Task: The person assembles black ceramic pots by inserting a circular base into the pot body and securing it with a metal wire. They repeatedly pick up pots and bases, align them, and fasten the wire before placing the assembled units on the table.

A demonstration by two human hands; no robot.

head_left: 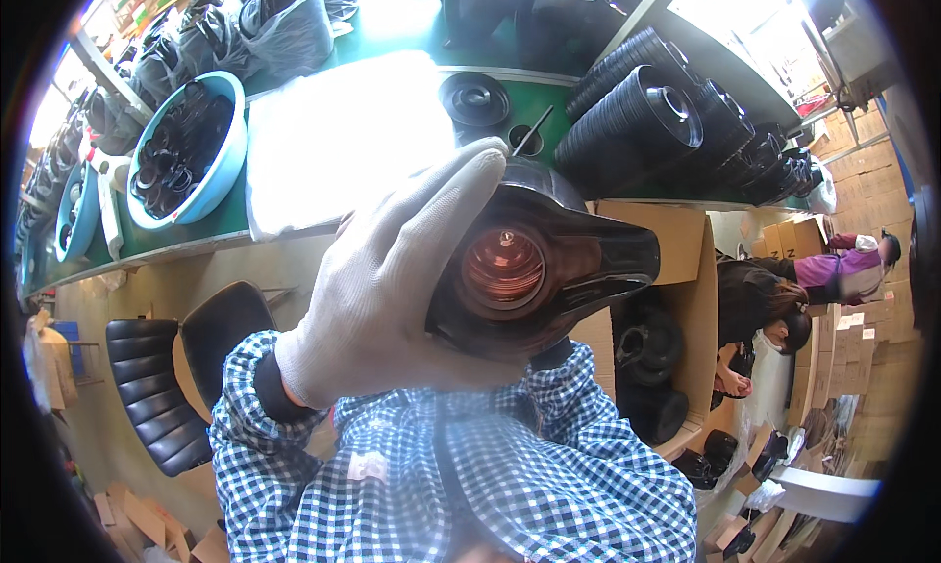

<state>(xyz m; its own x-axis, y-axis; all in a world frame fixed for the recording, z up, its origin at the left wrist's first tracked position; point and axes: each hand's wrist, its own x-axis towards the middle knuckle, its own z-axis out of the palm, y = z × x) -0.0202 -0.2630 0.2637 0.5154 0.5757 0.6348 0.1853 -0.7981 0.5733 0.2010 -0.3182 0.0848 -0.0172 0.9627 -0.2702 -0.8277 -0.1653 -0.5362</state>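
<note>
My left hand (368,279), in a pale grey-white knit glove, is wrapped round a black plastic jug (613,254) held close in front of my chest. Its round mouth faces up toward me and shows a reddish, ringed inside. A narrower black part of the jug juts out to the right. Of my right arm only the checked sleeve and dark cuff (557,355) show; the jug hides that hand. Beyond the jug, on the green bench, are a round black lid (475,99) and a small dark cup (526,140) with a thin stick in it.
A bright white sheet (338,137) covers part of the bench. Left of it stands a light-blue tub (238,137) of black parts. Stacked black discs (618,122) lie at right, above an open cardboard box (696,338) holding black pieces. A black chair (147,382) and other people (774,289) are nearby.
</note>
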